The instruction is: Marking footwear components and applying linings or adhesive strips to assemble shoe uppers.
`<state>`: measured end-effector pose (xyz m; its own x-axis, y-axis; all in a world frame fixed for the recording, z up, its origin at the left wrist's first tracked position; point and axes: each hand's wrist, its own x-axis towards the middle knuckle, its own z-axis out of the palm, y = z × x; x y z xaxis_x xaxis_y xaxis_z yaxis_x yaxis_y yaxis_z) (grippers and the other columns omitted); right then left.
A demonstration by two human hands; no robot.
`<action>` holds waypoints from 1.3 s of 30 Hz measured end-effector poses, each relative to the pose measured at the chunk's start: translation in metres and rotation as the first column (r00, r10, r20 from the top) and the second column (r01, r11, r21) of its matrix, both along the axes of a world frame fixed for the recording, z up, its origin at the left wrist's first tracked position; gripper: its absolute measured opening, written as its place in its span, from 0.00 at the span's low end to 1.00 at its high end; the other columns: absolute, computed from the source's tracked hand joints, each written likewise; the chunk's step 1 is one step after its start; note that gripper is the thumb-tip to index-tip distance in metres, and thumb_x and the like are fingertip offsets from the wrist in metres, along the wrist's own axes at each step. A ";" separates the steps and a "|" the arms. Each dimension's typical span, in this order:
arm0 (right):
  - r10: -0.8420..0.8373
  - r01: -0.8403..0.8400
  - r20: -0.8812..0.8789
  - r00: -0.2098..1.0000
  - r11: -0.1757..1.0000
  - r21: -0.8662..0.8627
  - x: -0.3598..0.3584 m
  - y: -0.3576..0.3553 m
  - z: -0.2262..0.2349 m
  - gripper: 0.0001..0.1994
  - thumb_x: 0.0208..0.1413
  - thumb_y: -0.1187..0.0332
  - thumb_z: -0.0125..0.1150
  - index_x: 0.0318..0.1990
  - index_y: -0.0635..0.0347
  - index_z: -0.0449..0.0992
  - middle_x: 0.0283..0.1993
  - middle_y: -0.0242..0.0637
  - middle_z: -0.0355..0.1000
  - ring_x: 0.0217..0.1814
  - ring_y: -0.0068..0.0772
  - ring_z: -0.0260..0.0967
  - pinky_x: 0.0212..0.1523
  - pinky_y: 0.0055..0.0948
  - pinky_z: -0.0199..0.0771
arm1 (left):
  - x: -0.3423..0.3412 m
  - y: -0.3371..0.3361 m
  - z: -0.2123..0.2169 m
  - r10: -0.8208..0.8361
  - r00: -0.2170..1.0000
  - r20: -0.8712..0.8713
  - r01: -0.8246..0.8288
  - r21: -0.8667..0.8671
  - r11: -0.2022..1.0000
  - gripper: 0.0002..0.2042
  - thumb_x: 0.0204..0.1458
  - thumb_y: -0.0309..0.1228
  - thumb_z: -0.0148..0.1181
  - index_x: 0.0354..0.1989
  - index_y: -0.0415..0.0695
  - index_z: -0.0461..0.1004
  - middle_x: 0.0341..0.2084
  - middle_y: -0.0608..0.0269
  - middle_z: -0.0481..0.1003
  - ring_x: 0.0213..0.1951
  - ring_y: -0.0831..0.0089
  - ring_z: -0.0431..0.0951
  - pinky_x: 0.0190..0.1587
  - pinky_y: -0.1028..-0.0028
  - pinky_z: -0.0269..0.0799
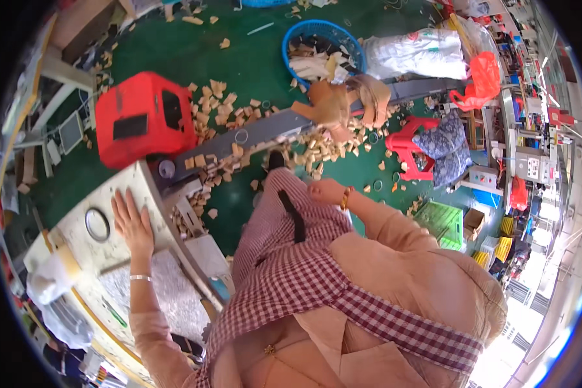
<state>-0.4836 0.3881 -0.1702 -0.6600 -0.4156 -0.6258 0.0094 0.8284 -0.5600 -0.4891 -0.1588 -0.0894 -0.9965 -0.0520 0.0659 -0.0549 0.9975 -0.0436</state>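
Note:
My left hand [133, 223] lies flat on a white worktable [77, 207], palm down with its fingers stretched out. Close beside its fingers is a dark ring [97, 224] on the tabletop. A grey speckled board [155, 288] and a slim green tool [114, 313] lie near my left forearm. Over my lap, my right hand [325, 192] is closed, its fingers curled; whether anything is inside them is hidden. Below it spreads a red-and-white checked apron [284, 265] with a dark strap [294, 216] across it.
A long grey beam [265, 126] crosses the floor ahead, with tan pieces [336, 107] draped over it and many scraps around. Nearby are a red plastic stool [145, 119], blue basket [291, 39], white sack [414, 55], another red stool [404, 145] with a patterned cushion [445, 149], and green crate [441, 223].

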 end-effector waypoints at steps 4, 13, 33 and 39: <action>0.027 -0.028 0.016 0.999 0.997 0.066 -0.071 0.058 -0.021 0.11 0.51 0.62 0.54 0.36 0.58 0.77 0.34 0.38 0.78 0.36 0.42 0.72 0.40 0.35 0.72 | 0.001 -0.002 -0.008 -0.003 0.994 0.106 0.012 -0.077 0.997 0.29 0.65 0.44 0.34 0.72 0.49 0.44 0.72 0.55 0.42 0.72 0.54 0.41 0.65 0.55 0.45; -0.490 0.467 -0.130 0.862 0.867 -0.173 -0.188 0.109 0.040 0.12 0.52 0.62 0.51 0.32 0.60 0.76 0.30 0.38 0.76 0.31 0.42 0.71 0.35 0.35 0.70 | -0.019 0.023 0.021 0.062 0.948 0.311 -0.038 -0.082 0.996 0.30 0.65 0.42 0.34 0.73 0.45 0.37 0.71 0.48 0.40 0.71 0.45 0.41 0.68 0.54 0.43; -0.777 0.778 0.046 0.628 0.623 -0.082 -0.084 0.291 0.072 0.15 0.58 0.58 0.52 0.41 0.59 0.76 0.31 0.40 0.76 0.33 0.47 0.73 0.36 0.38 0.72 | -0.215 0.238 0.043 -0.161 0.831 0.533 0.185 0.009 0.983 0.25 0.57 0.44 0.43 0.54 0.36 0.51 0.52 0.38 0.58 0.52 0.40 0.62 0.53 0.55 0.64; -0.846 0.844 -0.021 0.532 0.532 -0.066 -0.116 0.324 0.080 0.12 0.58 0.62 0.57 0.43 0.59 0.76 0.34 0.37 0.77 0.34 0.33 0.73 0.36 0.30 0.72 | -0.358 0.379 -0.001 -0.350 0.745 0.568 0.315 0.162 0.935 0.20 0.54 0.43 0.46 0.44 0.36 0.60 0.43 0.40 0.65 0.44 0.42 0.67 0.47 0.56 0.67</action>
